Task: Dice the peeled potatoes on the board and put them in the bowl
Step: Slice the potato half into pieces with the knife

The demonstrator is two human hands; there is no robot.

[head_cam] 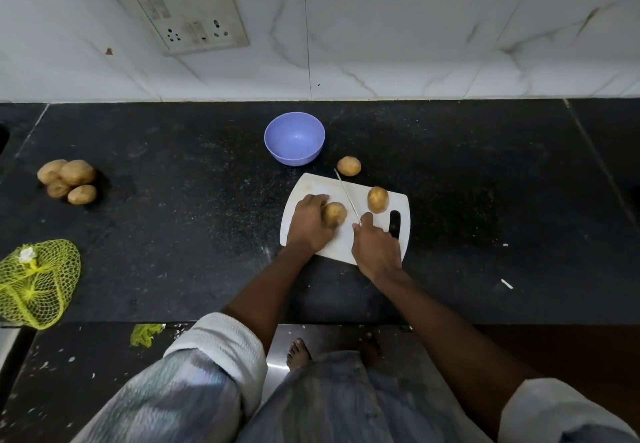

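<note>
A white board is lying on the dark counter, just in front of the person. The left hand is resting on the board with its fingers curled around the near side of a potato, holding it steady. The right hand is gripping the handle of a knife, fingers wrapped around it and hiding it; the thin blade is pointing away from the person, slanting up and to the left between the held potato and a second potato that is sitting on the board's right part, near its dark handle slot. The blade is hanging just beside the held potato; whether it is touching cannot be told. A third potato is lying on the counter just beyond the board's far edge. A blue bowl is standing behind the board, close to its far left corner, with nothing showing inside it. Well off to the left, a heap of four potatoes is sitting on the counter, and nearer the front edge a yellow net bag is lying flat. A switch plate is hanging on the tiled wall behind.
</note>
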